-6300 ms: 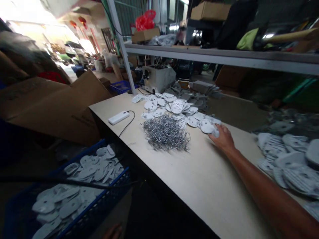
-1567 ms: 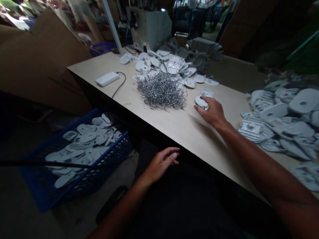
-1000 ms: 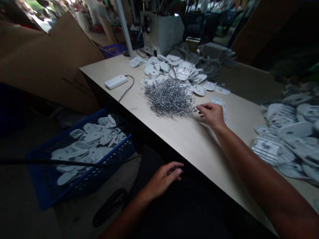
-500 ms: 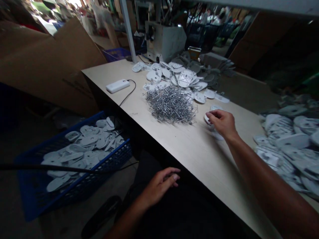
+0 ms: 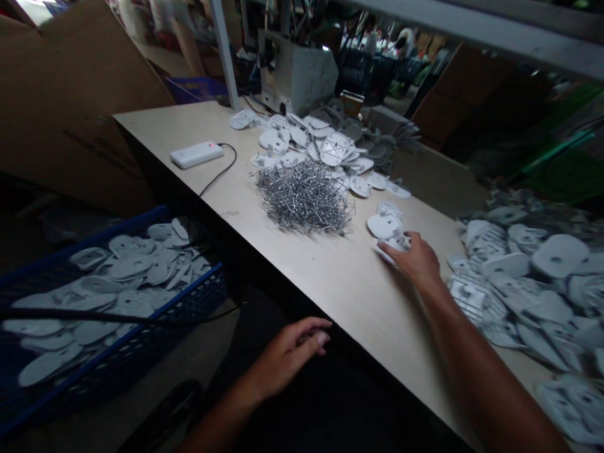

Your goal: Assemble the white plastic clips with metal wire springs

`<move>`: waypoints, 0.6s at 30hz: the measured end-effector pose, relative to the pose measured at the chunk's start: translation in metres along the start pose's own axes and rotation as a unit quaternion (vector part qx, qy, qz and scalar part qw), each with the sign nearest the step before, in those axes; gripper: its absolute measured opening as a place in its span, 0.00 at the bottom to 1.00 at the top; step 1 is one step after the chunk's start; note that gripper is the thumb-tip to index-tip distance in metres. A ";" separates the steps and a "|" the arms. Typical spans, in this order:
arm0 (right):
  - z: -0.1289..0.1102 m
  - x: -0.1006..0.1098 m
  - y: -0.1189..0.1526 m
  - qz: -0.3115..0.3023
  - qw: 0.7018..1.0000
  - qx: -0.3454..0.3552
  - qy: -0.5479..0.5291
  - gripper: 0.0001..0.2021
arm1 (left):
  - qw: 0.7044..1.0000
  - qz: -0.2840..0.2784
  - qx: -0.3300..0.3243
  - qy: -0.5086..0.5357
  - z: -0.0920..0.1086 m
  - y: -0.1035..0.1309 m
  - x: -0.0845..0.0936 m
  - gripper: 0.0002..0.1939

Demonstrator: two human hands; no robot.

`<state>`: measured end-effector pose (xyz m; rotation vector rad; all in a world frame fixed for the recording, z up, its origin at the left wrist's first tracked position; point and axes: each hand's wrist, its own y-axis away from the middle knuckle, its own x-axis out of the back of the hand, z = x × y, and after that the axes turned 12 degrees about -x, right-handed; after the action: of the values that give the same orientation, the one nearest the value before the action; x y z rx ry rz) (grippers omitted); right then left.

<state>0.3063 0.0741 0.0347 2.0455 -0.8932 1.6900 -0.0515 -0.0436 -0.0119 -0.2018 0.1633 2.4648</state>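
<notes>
My right hand (image 5: pixel 418 258) is over the table, its thumb and fingers closed around the edges of a white oval plastic piece (image 5: pixel 391 244). Two similar white plastic pieces (image 5: pixel 384 223) lie just beyond it, close together. To the left of that hand is a heap of thin bent metal wires (image 5: pixel 304 198). My left hand (image 5: pixel 299 346) hovers over my lap by the table's front edge, fingers loosely bent and thumb apart, holding nothing.
Behind the wires spreads a pile of white plastic pieces (image 5: pixel 330 141); a larger pile (image 5: pixel 528 283) covers the right side. A white power bank (image 5: pixel 195 155) with a cable lies at left. Below stands a blue crate (image 5: pixel 189 302) of pieces. A grey machine (image 5: pixel 299 75) stands behind.
My right hand has come nearer along the table and now grips a piece in front of the others, which show more fully. My left hand stays over my lap. The view has shifted right.
</notes>
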 end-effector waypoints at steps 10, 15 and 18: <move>0.004 0.017 0.030 -0.062 0.998 -0.008 -0.003 0.41 | 1.000 0.012 0.002 0.020 0.017 0.006 -0.005 0.26; 0.033 0.040 0.039 -0.136 0.987 -0.038 -0.079 0.41 | 0.999 -0.015 0.006 0.049 0.016 -0.004 -0.014 0.27; 0.041 0.049 0.047 -0.088 0.995 -0.039 0.009 0.44 | 0.998 -0.041 0.000 0.051 0.021 -0.015 -0.022 0.26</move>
<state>0.3113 0.0012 0.0665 1.9909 -0.7369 1.5536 -0.0276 -0.0413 0.0118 -0.3292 0.1946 2.3741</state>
